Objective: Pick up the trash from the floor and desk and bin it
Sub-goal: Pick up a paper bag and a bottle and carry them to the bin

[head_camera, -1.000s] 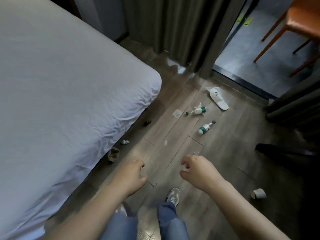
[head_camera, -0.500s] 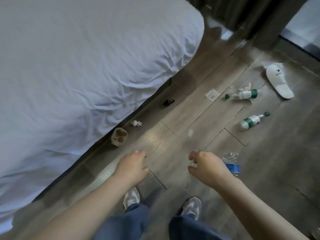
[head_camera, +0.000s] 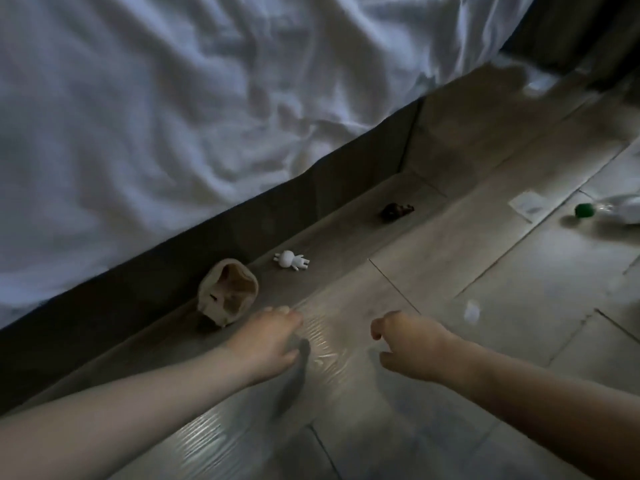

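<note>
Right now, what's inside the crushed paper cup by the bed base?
The crushed paper cup lies on its side, mouth toward the camera: only bare, creased tan lining shows. Its dented wall hides the far bottom.

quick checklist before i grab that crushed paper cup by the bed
1. Crushed cup within reach: ok. It lies on the floor against the bed base, just ahead of the left hand.
2. Left hand empty: ok, it holds nothing.
3. Contact with the cup: cannot tell, the fingertips are very close to its rim.
4. Right hand free: cannot tell. Its fingers are curled under and the palm is hidden.
5. Nothing in the way: ok, the white figurine lies apart, beyond the cup.
6. Bin in sight: not ok, none shows in the head view.
</note>
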Tool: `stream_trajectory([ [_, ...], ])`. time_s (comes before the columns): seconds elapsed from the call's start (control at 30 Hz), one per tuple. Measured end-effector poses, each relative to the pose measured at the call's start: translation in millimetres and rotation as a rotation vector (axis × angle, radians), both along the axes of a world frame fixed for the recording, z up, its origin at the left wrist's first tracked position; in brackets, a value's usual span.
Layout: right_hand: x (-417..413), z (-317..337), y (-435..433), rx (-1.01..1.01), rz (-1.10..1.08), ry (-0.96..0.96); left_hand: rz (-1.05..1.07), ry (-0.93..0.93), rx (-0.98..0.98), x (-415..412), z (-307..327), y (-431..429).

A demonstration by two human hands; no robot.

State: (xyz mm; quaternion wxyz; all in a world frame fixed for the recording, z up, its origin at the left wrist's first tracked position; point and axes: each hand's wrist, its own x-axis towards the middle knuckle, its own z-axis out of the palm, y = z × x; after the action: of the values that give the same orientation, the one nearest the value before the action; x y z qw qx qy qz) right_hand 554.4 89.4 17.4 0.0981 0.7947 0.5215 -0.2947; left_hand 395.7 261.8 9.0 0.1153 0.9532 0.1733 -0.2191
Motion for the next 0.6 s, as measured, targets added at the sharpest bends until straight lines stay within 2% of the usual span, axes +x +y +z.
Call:
stream_trajectory([
  [0.1, -0.4, -2.6, -3.1, 0.005, 0.073, -0.025, 0.015, -0.019, 0.045, -2.9, -9.5, 5.7],
  [0.27, -15.4, 8.2, -18.1, 0.083, 0.001, 0.056, 0.065, -0.072, 0.150, -12.8, 5.8, 21.7],
  [0.37, -20.6, -2.8, -31.8, 0.070, 0.029, 0.081, 0.094, -0.108, 0.250, -8.6, 4.3, 42.6],
  [0.47, -12.4, -6.1, -31.9, 0.049, 0.062, 0.037, 0.201, -0.036, 0.282, -5.4, -0.6, 61.4],
  [0.6, -1.4, 4.0, -20.0, 0.099, 0.000, 0.009, 0.335, 0.084, 0.240, -11.0, -9.2, 63.8],
])
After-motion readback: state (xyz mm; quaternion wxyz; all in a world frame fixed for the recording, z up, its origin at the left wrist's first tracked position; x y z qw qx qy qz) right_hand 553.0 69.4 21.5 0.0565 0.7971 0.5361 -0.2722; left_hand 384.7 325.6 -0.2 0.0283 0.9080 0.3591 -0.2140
